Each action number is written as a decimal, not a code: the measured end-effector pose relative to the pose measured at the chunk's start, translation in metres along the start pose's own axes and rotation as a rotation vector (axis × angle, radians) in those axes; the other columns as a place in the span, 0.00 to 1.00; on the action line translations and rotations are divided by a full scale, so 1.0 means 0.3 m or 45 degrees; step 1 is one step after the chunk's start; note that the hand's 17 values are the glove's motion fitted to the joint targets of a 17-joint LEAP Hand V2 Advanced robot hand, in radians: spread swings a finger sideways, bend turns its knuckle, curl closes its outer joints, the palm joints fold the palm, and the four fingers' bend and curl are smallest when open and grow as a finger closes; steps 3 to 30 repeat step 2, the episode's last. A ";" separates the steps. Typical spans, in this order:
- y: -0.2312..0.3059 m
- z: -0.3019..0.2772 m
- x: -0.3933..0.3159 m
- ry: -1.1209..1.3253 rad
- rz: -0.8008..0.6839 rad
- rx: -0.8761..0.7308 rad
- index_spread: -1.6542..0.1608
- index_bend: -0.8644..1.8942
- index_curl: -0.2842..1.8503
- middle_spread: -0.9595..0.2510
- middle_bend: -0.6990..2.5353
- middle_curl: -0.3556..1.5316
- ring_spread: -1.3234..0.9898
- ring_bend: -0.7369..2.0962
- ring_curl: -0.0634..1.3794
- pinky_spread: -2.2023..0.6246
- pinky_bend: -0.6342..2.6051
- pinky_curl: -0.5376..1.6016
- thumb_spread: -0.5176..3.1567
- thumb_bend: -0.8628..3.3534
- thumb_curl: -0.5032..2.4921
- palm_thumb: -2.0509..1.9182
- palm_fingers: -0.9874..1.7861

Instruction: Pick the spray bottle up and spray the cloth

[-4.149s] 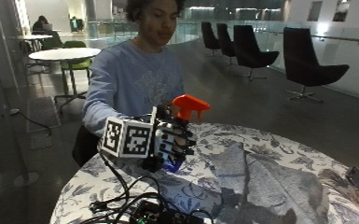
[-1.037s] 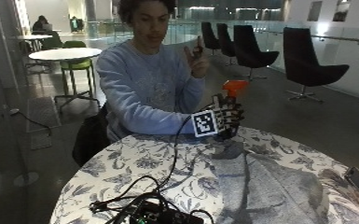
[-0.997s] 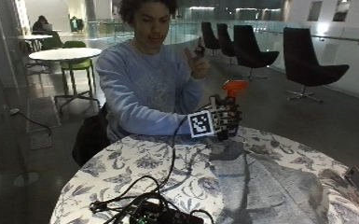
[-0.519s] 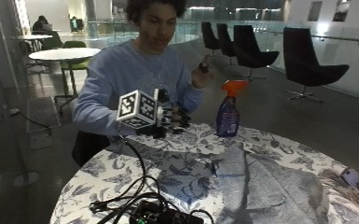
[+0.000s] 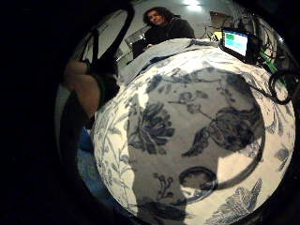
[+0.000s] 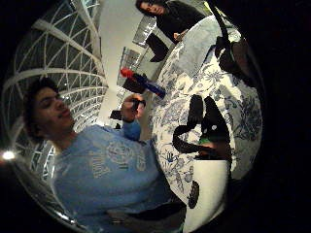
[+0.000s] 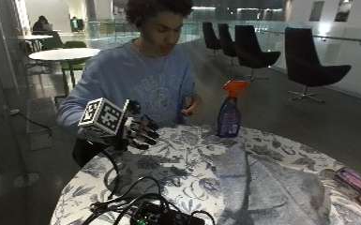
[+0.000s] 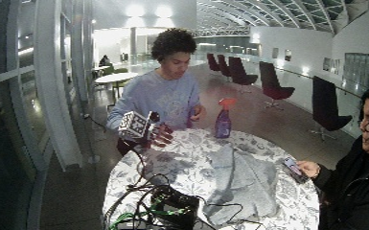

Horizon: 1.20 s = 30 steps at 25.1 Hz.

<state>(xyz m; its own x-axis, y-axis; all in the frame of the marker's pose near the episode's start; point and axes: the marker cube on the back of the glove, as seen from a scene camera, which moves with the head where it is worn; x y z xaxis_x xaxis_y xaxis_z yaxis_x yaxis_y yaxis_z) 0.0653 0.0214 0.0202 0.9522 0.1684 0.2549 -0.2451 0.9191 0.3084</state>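
Bottle standing free, gloved hand empty at the table's near edge.

Outside view: the right hand [image 7: 136, 131] hovers over the table [image 7: 168, 178], fingers relaxed and spread, holding nothing; the bottle [image 7: 230, 115], orange-topped, stands upright well apart from it, near the grey cloth [image 7: 261, 183]; its label cannot be read. Wide view: bottle [image 8: 223, 118] beyond the cloth [image 8: 241, 177]. Thumb-side palm view: bottle [image 6: 143, 82] beside the bare hand [image 6: 131, 104]. Little-finger view: only the patterned tablecloth [image 5: 187, 126].
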 end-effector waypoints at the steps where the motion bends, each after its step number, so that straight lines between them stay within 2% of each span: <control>1: 0.003 -0.002 0.003 0.000 0.001 -0.001 0.77 0.36 0.27 0.73 0.29 0.43 0.55 0.42 0.31 0.82 0.25 0.40 0.41 0.20 0.36 0.75 0.71; 30: 0.005 -0.003 0.005 0.000 0.001 -0.002 0.77 0.36 0.27 0.73 0.29 0.43 0.55 0.42 0.31 0.82 0.25 0.40 0.41 0.20 0.36 0.75 0.71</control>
